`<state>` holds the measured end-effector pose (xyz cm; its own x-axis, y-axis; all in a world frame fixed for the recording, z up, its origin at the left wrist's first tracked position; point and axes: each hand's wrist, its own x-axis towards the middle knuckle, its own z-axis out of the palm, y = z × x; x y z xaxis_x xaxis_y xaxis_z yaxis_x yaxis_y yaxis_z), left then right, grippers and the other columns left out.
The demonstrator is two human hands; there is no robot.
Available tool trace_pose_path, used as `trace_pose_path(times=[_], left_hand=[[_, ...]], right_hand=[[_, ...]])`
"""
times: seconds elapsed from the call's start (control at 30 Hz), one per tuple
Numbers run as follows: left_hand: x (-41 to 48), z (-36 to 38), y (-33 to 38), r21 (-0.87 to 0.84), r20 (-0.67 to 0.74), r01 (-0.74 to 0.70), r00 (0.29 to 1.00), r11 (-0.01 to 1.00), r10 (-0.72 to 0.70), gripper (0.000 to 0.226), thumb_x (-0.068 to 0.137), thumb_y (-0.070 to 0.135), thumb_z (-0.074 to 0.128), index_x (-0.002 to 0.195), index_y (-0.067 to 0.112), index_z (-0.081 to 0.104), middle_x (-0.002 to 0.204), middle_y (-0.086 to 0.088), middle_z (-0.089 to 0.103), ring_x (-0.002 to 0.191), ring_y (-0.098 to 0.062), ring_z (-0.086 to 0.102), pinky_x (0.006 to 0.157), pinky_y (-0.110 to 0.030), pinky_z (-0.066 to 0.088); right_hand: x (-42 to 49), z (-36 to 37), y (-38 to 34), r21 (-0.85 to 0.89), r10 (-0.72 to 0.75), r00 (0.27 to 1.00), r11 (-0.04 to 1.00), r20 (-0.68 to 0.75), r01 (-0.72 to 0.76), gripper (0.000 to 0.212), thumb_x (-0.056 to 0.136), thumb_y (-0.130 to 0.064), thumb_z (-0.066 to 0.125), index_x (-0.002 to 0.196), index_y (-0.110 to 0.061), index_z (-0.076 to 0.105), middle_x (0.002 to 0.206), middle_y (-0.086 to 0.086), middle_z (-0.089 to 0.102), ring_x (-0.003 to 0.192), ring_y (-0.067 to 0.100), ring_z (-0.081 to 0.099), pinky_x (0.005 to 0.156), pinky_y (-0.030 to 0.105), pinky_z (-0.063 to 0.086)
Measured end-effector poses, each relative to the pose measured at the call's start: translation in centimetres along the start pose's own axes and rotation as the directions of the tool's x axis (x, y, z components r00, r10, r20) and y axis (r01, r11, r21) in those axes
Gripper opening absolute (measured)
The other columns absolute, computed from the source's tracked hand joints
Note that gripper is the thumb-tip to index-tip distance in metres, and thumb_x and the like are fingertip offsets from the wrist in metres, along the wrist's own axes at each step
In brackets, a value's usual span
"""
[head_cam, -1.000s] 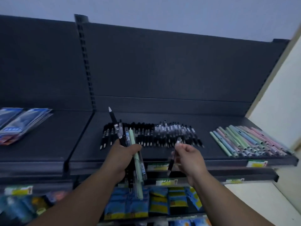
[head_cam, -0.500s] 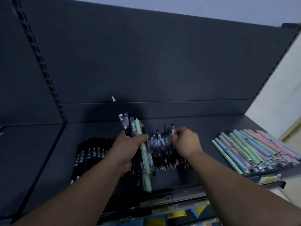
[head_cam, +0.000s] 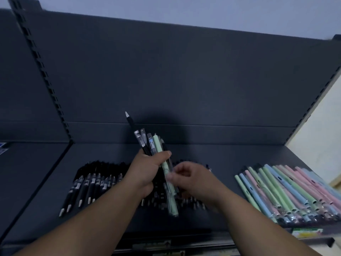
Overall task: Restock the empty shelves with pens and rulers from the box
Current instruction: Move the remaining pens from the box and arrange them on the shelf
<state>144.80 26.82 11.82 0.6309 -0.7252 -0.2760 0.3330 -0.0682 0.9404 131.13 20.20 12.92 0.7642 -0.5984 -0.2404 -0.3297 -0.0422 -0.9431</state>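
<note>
- Restocking at a stationery display: the worker's left hand (head_cam: 145,170) stands fist-up over the shelf (head_cam: 221,156), fingers and thumb wrapped round a bundle of pens (head_cam: 147,143). The bundle holds black and clear barrels and one mint-green pen (head_cam: 172,200) that hangs lowest.
- The right hand (head_cam: 193,180) is now just beside that bundle, its curled fingers at the mint-green pen's lower half. A second ago it carried a single black pen, and half a second ago it was down among the pens lying on the shelf.
- Motion blur hides the fingertips, so it cannot be told whether they already pinch a pen or only reach for one.
- Judged from this, one pen has been laid down and the hand has come back for the next. Stocking goes a pen at a time, and the bundle looks far from spent.
- Below the hands, a row of black pens (head_cam: 86,185) lies side by side on the shelf, tips toward the front edge. The row runs on behind both wrists, where it is mostly hidden.
- Well apart to the right lies a fan of pastel pens (head_cam: 287,191) in green, blue and pink, with a price label (head_cam: 306,232) on the shelf edge under them.
- Behind everything rises the dark back panel (head_cam: 184,80). No box and no rulers are in view.
</note>
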Motion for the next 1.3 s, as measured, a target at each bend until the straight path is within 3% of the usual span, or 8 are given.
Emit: trace_pose_path(times=[0.2, 0.4, 0.67, 0.8, 0.87, 1.0, 1.1, 1.3], left_hand=[[-0.5, 3.5, 0.5, -0.014, -0.022, -0.006, 1.000, 1.000, 0.005, 0.041, 0.079, 0.017, 0.077, 0.113, 0.003, 0.057, 0.092, -0.017, 0.068, 0.082, -0.034, 0.069, 0.065, -0.043, 0.058], [-0.2, 3.5, 0.0, -0.002, -0.083, 0.016, 0.996, 1.000, -0.016, 0.052, 0.074, 0.026, 0.082, 0.116, 0.005, 0.060, 0.101, -0.013, 0.068, 0.101, -0.032, 0.064, 0.098, -0.055, 0.047], [0.1, 3.3, -1.0, 0.026, -0.090, 0.024, 0.996, 0.999, -0.021, 0.045, 0.078, 0.022, 0.079, 0.114, 0.003, 0.060, 0.102, -0.016, 0.067, 0.089, -0.028, 0.065, 0.080, -0.045, 0.055], [0.0, 3.0, -1.7, 0.058, -0.088, 0.031, 0.996, 0.998, -0.025, 0.054, 0.071, 0.029, 0.084, 0.114, 0.009, 0.060, 0.109, -0.015, 0.066, 0.107, -0.033, 0.062, 0.095, -0.057, 0.048], [-0.1, 2.6, -2.0, 0.079, -0.081, 0.041, 0.996, 0.996, -0.035, 0.063, 0.064, 0.035, 0.086, 0.116, 0.009, 0.060, 0.109, -0.015, 0.066, 0.108, -0.034, 0.062, 0.094, -0.057, 0.049], [-0.6, 2.2, -2.6, 0.111, -0.037, 0.102, 0.994, 0.989, -0.098, 0.059, 0.072, 0.031, 0.082, 0.120, 0.005, 0.059, 0.109, -0.012, 0.067, 0.106, -0.029, 0.063, 0.088, -0.043, 0.053], [-1.0, 2.1, -2.9, 0.159, 0.011, 0.130, 0.991, 0.979, -0.133, 0.041, 0.079, 0.024, 0.076, 0.113, 0.005, 0.063, 0.099, -0.007, 0.070, 0.098, -0.018, 0.064, 0.079, -0.026, 0.048], [-1.2, 1.2, -2.8, 0.298, 0.087, 0.106, 0.987, 0.949, -0.138, 0.040, 0.076, 0.021, 0.079, 0.111, 0.011, 0.061, 0.098, -0.005, 0.071, 0.095, -0.020, 0.066, 0.084, -0.033, 0.049]], right_hand=[[-1.0, -4.7, -0.4, 0.012, -0.013, 0.999, 1.000, 0.037, 0.013, 0.009, 0.088, -0.017, 0.071, 0.082, -0.010, 0.069, 0.062, -0.002, 0.062, 0.053, 0.003, 0.057, 0.057, 0.020, 0.053], [0.2, -9.0, -0.4, 0.088, -0.102, 0.917, 0.985, -0.387, 0.147, 0.004, 0.081, -0.018, 0.077, 0.083, -0.014, 0.076, 0.061, -0.001, 0.063, 0.048, 0.009, 0.048, 0.050, 0.019, 0.045], [2.0, -10.8, -0.3, 0.277, -0.065, 0.906, 0.941, -0.418, 0.195, 0.009, 0.081, -0.009, 0.077, 0.086, -0.008, 0.069, 0.073, 0.004, 0.061, 0.063, 0.012, 0.053, 0.062, 0.024, 0.048], [3.6, -10.2, 1.2, -0.132, -0.130, 0.891, 0.988, -0.434, 0.080, 0.019, 0.086, -0.027, 0.073, 0.093, -0.010, 0.071, 0.077, 0.000, 0.065, 0.065, 0.012, 0.058, 0.065, 0.028, 0.049], [4.5, -9.6, 2.2, -0.497, -0.159, 0.915, 0.866, -0.370, -0.050, 0.035, 0.090, -0.037, 0.067, 0.112, -0.010, 0.069, 0.098, 0.002, 0.068, 0.094, 0.018, 0.064, 0.083, 0.026, 0.044], [5.9, -8.0, 4.5, -0.602, -0.045, 0.958, 0.786, -0.284, -0.141, 0.056, 0.093, -0.044, 0.061, 0.139, -0.014, 0.052, 0.139, 0.005, 0.056, 0.127, 0.022, 0.052, 0.099, 0.023, 0.038], [6.4, -7.2, 5.8, -0.567, 0.024, 0.958, 0.802, -0.284, -0.189, 0.064, 0.089, -0.045, 0.066, 0.141, -0.013, 0.048, 0.138, 0.006, 0.057, 0.123, 0.023, 0.056, 0.099, 0.026, 0.043], [4.5, -5.2, 2.6, -0.232, -0.132, 0.906, 0.972, -0.401, 0.039, 0.033, 0.086, -0.052, 0.065, 0.096, -0.021, 0.071, 0.090, -0.006, 0.070, 0.083, 0.010, 0.065, 0.070, 0.020, 0.044]])
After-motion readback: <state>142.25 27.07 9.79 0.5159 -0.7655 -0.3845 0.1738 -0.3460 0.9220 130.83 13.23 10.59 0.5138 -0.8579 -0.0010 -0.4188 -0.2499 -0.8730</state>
